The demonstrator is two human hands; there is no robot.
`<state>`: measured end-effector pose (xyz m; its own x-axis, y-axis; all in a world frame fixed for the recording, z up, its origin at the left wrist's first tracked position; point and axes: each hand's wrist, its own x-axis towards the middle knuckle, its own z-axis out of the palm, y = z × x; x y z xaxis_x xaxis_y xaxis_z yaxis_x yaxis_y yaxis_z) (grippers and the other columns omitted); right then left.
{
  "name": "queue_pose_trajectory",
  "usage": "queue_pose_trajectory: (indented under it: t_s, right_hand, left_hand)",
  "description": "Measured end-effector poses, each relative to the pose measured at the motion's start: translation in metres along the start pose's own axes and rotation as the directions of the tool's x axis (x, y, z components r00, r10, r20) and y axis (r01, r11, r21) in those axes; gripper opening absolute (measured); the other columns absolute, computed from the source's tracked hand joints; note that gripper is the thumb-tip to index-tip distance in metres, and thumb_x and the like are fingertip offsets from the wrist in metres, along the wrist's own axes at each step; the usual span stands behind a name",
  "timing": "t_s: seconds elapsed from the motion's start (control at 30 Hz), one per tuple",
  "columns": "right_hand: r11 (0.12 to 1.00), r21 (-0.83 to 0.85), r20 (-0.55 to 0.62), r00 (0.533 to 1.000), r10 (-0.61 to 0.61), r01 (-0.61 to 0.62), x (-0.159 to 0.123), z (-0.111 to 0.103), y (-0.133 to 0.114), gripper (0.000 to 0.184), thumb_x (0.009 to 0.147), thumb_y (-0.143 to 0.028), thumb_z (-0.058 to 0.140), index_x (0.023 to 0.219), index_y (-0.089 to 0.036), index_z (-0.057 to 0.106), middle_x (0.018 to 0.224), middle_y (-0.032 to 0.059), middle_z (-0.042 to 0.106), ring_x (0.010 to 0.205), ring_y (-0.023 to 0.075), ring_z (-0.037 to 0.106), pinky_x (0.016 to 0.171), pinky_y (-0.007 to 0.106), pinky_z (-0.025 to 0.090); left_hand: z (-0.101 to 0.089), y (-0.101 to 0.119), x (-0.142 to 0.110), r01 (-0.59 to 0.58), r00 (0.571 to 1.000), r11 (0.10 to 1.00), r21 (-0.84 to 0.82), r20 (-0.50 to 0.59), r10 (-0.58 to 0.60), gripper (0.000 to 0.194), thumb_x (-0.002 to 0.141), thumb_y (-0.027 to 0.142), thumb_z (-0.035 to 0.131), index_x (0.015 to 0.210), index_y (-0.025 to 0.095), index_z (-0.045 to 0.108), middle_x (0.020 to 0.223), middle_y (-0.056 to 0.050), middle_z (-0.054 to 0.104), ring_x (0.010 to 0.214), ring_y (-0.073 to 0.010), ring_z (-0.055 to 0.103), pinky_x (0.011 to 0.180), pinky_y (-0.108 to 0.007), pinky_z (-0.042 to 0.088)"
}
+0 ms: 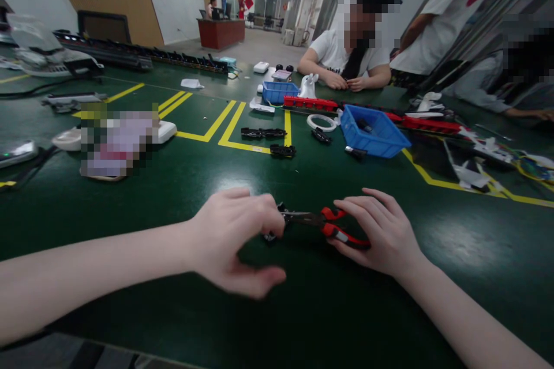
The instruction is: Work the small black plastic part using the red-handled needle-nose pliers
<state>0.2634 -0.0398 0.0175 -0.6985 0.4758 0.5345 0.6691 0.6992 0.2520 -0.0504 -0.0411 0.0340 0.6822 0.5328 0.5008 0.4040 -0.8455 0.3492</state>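
My right hand [385, 233] grips long-nose pliers [341, 230] by their red and black handles, which are spread a little. The plier tips point left and reach a small black part [270, 236], mostly covered by my left hand. My left hand [238, 242] is over that part, thumb stretched well away from the bent fingers, and nothing shows between them. Whether the left fingertips touch the part, I cannot tell. Beyond my hands lie similar black parts [283, 151] on the green table [208, 311].
A blue bin [374, 132] holding dark pieces stands to the right, beside a white ring-shaped roll [321, 122]. A smaller blue bin [279, 91] is farther back. A phone [119, 147] lies at left. Across the table sits a person [346, 63]; red strips [309, 103] lie in front.
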Motion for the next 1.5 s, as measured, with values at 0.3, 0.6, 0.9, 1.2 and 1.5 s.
queue_pose_trajectory:
  t_s: [0.3, 0.6, 0.9, 1.2, 1.5]
  right_hand:
    - [0.999, -0.041, -0.062, 0.998, 0.031, -0.033, -0.002, -0.002, 0.004, 0.046, 0.076, -0.036, 0.070, 0.112, -0.011, 0.056, 0.096, 0.0139, 0.069, 0.086, 0.0251, 0.066, 0.087, 0.047, 0.049]
    - [0.999, -0.034, -0.032, 0.999, -0.015, 0.014, 0.003, 0.000, -0.004, 0.044, 0.080, -0.037, 0.066, 0.115, -0.011, 0.055, 0.096, 0.0128, 0.068, 0.087, 0.0239, 0.065, 0.090, 0.046, 0.048]
    - [1.000, 0.008, -0.017, 1.000, 0.017, -0.017, -0.001, 0.008, 0.003, 0.051, 0.079, -0.038, 0.068, 0.120, -0.011, 0.054, 0.102, 0.0137, 0.066, 0.094, 0.0254, 0.063, 0.087, 0.043, 0.050]
    - [0.979, 0.133, 0.025, 0.989, 0.149, -0.151, -0.008, 0.012, 0.006, 0.051, 0.085, -0.037, 0.058, 0.130, -0.014, 0.047, 0.110, 0.0160, 0.062, 0.101, 0.0282, 0.060, 0.082, 0.044, 0.053]
    - [0.981, 0.159, 0.047, 0.993, 0.107, -0.113, -0.009, 0.017, 0.005, 0.047, 0.089, -0.033, 0.053, 0.131, -0.014, 0.046, 0.114, 0.0164, 0.061, 0.106, 0.0280, 0.059, 0.084, 0.044, 0.054]
  left_hand:
    - [0.030, -0.019, 0.017, 0.132, 0.935, 0.969, 0.210, 0.297, -0.192, 0.081, 0.075, 0.071, 0.061, 0.132, 0.016, 0.043, 0.117, -0.009, 0.057, 0.098, -0.0262, 0.059, 0.082, -0.039, 0.046]
    - [0.032, -0.025, 0.023, 0.157, 0.935, 0.987, -0.023, 0.324, -0.141, 0.041, 0.088, 0.034, 0.058, 0.126, 0.021, 0.050, 0.112, -0.005, 0.057, 0.096, -0.0192, 0.058, 0.081, -0.033, 0.048]
    - [0.033, -0.025, 0.026, 0.210, 0.922, 0.976, -0.056, 0.343, -0.179, 0.049, 0.084, 0.040, 0.064, 0.127, 0.023, 0.049, 0.118, -0.006, 0.054, 0.098, -0.0212, 0.057, 0.084, -0.037, 0.049]
    - [0.030, -0.027, 0.033, 0.245, 0.902, 0.963, -0.113, 0.390, -0.184, 0.032, 0.086, 0.040, 0.065, 0.110, 0.022, 0.054, 0.114, -0.004, 0.055, 0.094, -0.0189, 0.057, 0.080, -0.033, 0.048]
    - [0.027, -0.038, 0.035, 0.300, 0.896, 0.932, -0.202, 0.394, -0.202, 0.034, 0.087, 0.033, 0.065, 0.114, 0.020, 0.050, 0.103, -0.003, 0.064, 0.088, -0.0181, 0.061, 0.075, -0.030, 0.047]
